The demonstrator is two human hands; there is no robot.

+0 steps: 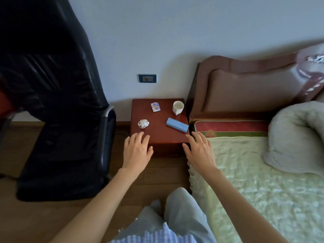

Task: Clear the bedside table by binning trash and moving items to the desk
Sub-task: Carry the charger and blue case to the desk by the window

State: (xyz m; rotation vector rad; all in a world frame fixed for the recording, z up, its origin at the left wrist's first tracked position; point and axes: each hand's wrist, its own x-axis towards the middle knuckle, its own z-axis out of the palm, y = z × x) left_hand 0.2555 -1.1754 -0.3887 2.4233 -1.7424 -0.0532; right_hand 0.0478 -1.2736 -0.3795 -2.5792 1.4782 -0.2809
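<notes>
Looking down from your head camera, left to right: a black chair (57, 109) stands on the wood floor (35, 221) at far left, just beside the red-brown worktop (161, 137). A wall socket (147, 78) sits on the pale wall above the worktop. Your left hand (136, 151) hovers palm-down over the near left corner of the worktop, its fingers (138, 137) spread wide and holding nothing. Just beyond those fingers lies a crumpled paper ball (143, 123), near but not touched. Farther back, toward the wall, lies a small wrapper (155, 106). A white cup (178, 107) stands upright at the rear right of the worktop, its handle turned toward you. Nearer you, a blue box (177, 124) lies flat and slantwise by the right edge. Your right hand (199, 151) hovers palm-down at the near right corner, where worktop and bed (263, 190) meet; its fingers (201, 139) are likewise spread and empty, close to the box yet apart from it. A padded headboard (245, 90) rises behind the bed, and a folded grey quilt (298, 137) lies at far right on the pale green cover.
</notes>
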